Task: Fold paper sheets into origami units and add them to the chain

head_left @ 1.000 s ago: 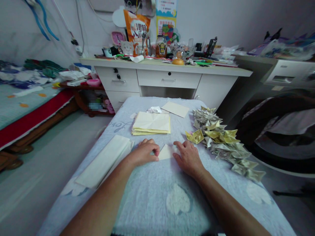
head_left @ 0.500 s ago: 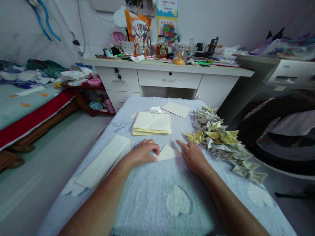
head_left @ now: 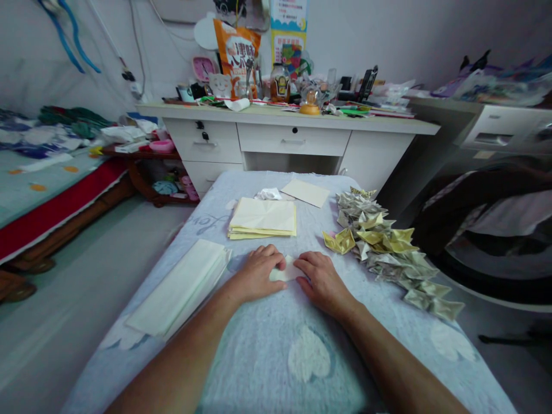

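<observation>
A small cream sheet of folded paper (head_left: 285,271) lies on the cloth-covered table between my hands. My left hand (head_left: 260,272) has its thumb and curled fingers closed on the paper's left side. From the other side, my right hand (head_left: 318,280) pinches the paper's right part, its fingertips and thumb covering that end. Beyond them sits a stack of cream and yellow paper sheets (head_left: 262,217). Folded paper boats (head_left: 390,240), silvery and gold, are heaped to the right of my right hand.
Left of my left arm lies a long pack of white paper (head_left: 181,290). A loose sheet (head_left: 305,192) and a crumpled white wrapper (head_left: 268,194) rest at the table's far end. Behind stands a cluttered white desk (head_left: 297,138); a washing machine (head_left: 487,172) is at right, a bed (head_left: 52,190) at left.
My right hand has moved left onto the paper, its pointing index finger now bent in with the others. Less of the paper shows. My left hand stays at the paper's left side.
</observation>
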Available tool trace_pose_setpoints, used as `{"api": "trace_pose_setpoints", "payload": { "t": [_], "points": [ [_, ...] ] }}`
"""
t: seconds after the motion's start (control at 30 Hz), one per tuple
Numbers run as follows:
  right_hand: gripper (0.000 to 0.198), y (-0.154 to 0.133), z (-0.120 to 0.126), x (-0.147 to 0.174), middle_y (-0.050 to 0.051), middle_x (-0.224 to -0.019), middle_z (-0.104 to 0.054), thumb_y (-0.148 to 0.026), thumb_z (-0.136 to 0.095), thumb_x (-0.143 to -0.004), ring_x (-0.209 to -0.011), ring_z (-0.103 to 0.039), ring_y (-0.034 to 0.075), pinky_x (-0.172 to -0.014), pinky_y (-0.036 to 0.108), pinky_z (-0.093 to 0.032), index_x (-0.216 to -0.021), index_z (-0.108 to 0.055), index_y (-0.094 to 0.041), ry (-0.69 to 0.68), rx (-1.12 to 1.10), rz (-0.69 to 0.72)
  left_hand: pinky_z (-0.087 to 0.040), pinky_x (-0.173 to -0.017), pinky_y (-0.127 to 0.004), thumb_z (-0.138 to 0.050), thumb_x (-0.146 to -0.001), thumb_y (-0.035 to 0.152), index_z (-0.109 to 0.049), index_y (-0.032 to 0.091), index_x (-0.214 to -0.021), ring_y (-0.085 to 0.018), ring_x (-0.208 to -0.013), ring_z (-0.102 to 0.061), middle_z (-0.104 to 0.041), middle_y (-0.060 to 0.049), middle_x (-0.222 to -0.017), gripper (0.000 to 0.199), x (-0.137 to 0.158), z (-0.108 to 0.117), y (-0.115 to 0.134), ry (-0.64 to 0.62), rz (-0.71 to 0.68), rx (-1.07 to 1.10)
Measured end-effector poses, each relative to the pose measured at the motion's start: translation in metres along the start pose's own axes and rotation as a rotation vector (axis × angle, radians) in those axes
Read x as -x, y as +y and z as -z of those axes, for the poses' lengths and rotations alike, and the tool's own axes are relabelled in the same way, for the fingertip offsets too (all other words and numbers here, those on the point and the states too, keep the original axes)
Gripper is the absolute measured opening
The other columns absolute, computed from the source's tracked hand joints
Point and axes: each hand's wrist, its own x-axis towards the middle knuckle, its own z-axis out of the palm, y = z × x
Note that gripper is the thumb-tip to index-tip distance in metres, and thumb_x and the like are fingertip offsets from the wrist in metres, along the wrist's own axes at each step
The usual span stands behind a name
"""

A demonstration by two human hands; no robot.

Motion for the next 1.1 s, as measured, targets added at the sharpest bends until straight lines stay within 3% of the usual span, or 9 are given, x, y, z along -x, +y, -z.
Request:
{"api": "trace_pose_setpoints", "payload": {
  "t": [0.27,0.47,0.77,0.87,0.93,1.0,1.1],
  "points": [
    [0.02,0.003,-0.001,-0.006,0.007,-0.106,-0.064,-0.023,-0.055,-0.091,-0.101,-0.054,0.02,-0.087,0.032,-0.038,-0.108,-0.065,-0.019,0.008,0.021,0.006,-0.041,-0.088,-0.033,-0.063,-0.076,0.025,-0.06,0.021,-0.096,-0.022,-0.097,-0.052,-0.058,-0.004,-0.097,0.021,-0.003,-0.002,0.001,0.054,-0.05,0.002],
    [0.022,0.005,-0.005,-0.009,0.005,-0.093,-0.067,-0.021,-0.046,-0.096,-0.092,-0.058,0.016,-0.084,0.028,-0.038,-0.099,-0.067,-0.018,0.041,0.051,-0.001,-0.043,-0.087,-0.032,-0.055,-0.081,0.017,-0.063,0.019,-0.096,-0.021,-0.096,-0.055,-0.064,-0.005,-0.097,0.017,-0.003,0.001,0.004,0.114,-0.132,-0.041],
    [0.02,-0.002,-0.012,-0.01,0.006,-0.085,-0.065,-0.013,-0.047,-0.091,-0.082,-0.055,0.018,-0.076,0.029,-0.037,-0.099,-0.065,-0.018,0.186,0.123,0.045,-0.045,-0.079,-0.034,-0.047,-0.092,0.02,-0.064,0.018,-0.09,-0.019,-0.086,-0.055,-0.065,-0.005,-0.085,0.017,-0.003,0.002,0.006,0.346,-0.245,-0.165],
    [0.019,-0.004,-0.012,-0.009,0.006,-0.083,-0.064,-0.015,-0.046,-0.091,-0.08,-0.055,0.018,-0.074,0.027,-0.039,-0.093,-0.065,-0.018,0.237,0.019,0.031,-0.045,-0.086,-0.037,-0.051,-0.09,0.019,-0.062,0.019,-0.093,-0.021,-0.095,-0.054,-0.063,-0.005,-0.097,0.012,-0.002,0.002,0.013,0.463,-0.249,-0.168],
    [0.017,-0.005,-0.01,-0.01,0.005,-0.081,-0.064,-0.016,-0.047,-0.09,-0.075,-0.056,0.016,-0.07,0.025,-0.041,-0.09,-0.064,-0.017,0.285,-0.129,-0.013,-0.04,-0.096,-0.042,-0.056,-0.086,0.018,-0.058,0.018,-0.105,-0.024,-0.109,-0.049,-0.056,-0.01,-0.115,0.019,-0.001,0.003,0.018,0.659,-0.154,-0.139],
    [0.014,-0.005,-0.009,-0.01,0.003,-0.075,-0.062,-0.017,-0.048,-0.088,-0.066,-0.055,0.014,-0.063,0.023,-0.041,-0.086,-0.062,-0.017,0.308,-0.311,-0.087,-0.041,-0.096,-0.04,-0.057,-0.084,0.017,-0.056,0.015,-0.1,-0.023,-0.108,-0.05,-0.054,-0.011,-0.11,0.016,0.001,0.003,0.023,0.762,-0.114,-0.074],
    [0.01,-0.004,-0.01,-0.012,-0.002,-0.065,-0.056,-0.022,-0.049,-0.087,-0.055,-0.05,0.011,-0.053,0.021,-0.038,-0.082,-0.058,-0.018,0.273,-0.607,-0.192,-0.045,-0.09,-0.036,-0.055,-0.085,0.016,-0.056,0.018,-0.088,-0.021,-0.1,-0.053,-0.055,-0.006,-0.097,0.004,0.001,-0.002,0.027,0.632,-0.122,0.013]
  ]
}}
